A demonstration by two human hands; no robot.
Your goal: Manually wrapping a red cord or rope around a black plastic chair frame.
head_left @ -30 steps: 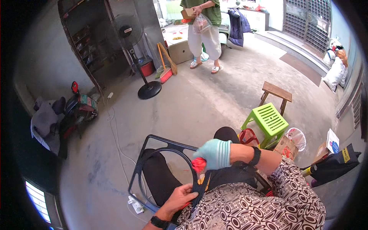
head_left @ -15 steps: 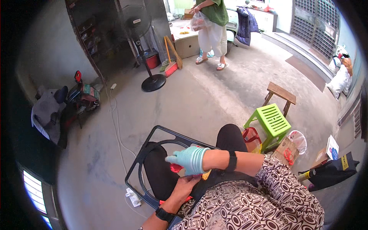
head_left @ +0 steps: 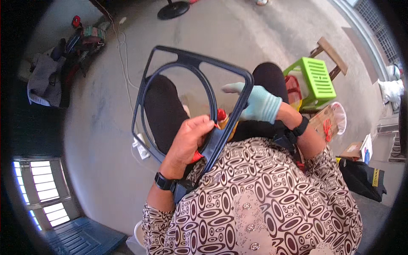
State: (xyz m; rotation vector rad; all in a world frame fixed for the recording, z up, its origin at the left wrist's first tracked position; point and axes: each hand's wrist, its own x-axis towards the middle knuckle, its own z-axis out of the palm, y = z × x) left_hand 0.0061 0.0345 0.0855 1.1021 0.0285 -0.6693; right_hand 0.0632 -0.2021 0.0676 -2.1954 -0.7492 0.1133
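A black plastic frame (head_left: 192, 58), squarish with a large ring inside it, is tilted over my lap. My bare left hand (head_left: 187, 138) is closed on its near side, thumb on top, with a bit of red material (head_left: 197, 157) showing beneath the palm. My right hand (head_left: 261, 103), in a pale blue knit glove, is just beyond the frame's right bar. Its thumb and fingers are spread; the frame hides some fingertips. A small shiny red piece (head_left: 221, 114) and something yellow (head_left: 232, 128) show between the hands, their kind unclear.
To the right stand a green plastic stool (head_left: 318, 78) and a wooden bench (head_left: 331, 55). A red bag (head_left: 293, 88) sits beside my right knee. Red string (head_left: 327, 129) lies on a board. White cable (head_left: 126, 72) crosses the floor at left, near a fan base (head_left: 173, 10).
My view has tilted downward. The frame has risen from my lap, with my left hand on it. My gloved right hand, earlier close above the left, has moved off to the right.
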